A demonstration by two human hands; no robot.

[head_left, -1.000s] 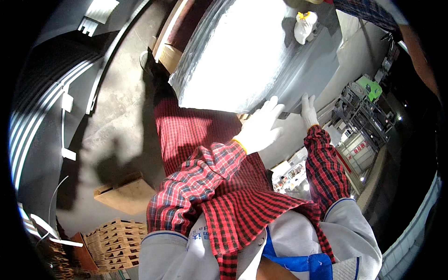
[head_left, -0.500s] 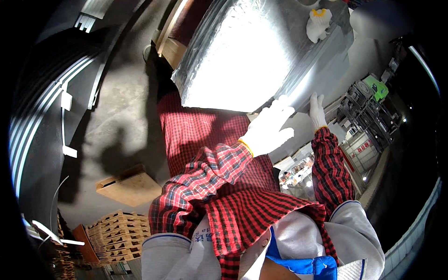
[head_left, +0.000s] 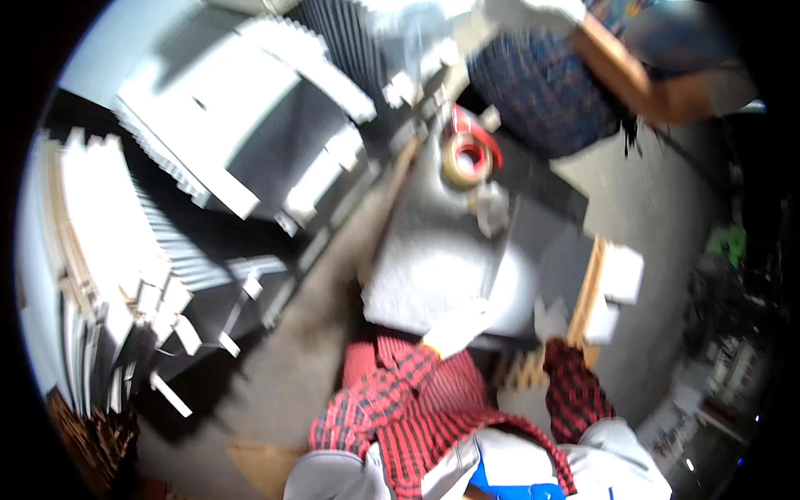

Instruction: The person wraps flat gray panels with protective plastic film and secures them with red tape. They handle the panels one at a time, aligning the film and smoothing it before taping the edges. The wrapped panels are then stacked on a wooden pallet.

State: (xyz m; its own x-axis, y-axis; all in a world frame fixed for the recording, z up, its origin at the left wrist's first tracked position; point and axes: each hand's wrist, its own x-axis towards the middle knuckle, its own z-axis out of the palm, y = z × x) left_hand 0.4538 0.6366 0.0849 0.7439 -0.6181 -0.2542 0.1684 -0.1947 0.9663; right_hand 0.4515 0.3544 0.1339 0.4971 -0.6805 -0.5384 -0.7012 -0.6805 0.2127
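The picture is smeared by motion. My left hand [head_left: 454,331], in a white glove, lies at the near edge of a stack wrapped in shiny clear film [head_left: 433,279]. Its fingers stretch toward the dark panel beside it and hold nothing that I can see. My right hand [head_left: 551,320], gloved and half in shadow, rests by the near right edge of the dark panel [head_left: 546,237], fingers extended and apart. On top of the wrapped stack, a roll of tape [head_left: 456,176] lies by a red tape dispenser-like piece [head_left: 477,132], with a crumpled white glove [head_left: 493,212] nearer me.
Across the stack stands a person in a dark patterned garment [head_left: 533,96], one gloved hand [head_left: 542,12] at the top edge. At left are white-and-dark stacked panels [head_left: 200,100] and pale long profiles [head_left: 104,208]. Wooden boards [head_left: 587,287] edge the right side; a wooden piece [head_left: 262,467] lies below.
The view has swung and risen, showing more of the stack, the tape and the other person. Both my hands now appear lower in the picture, still by the stack's near side.
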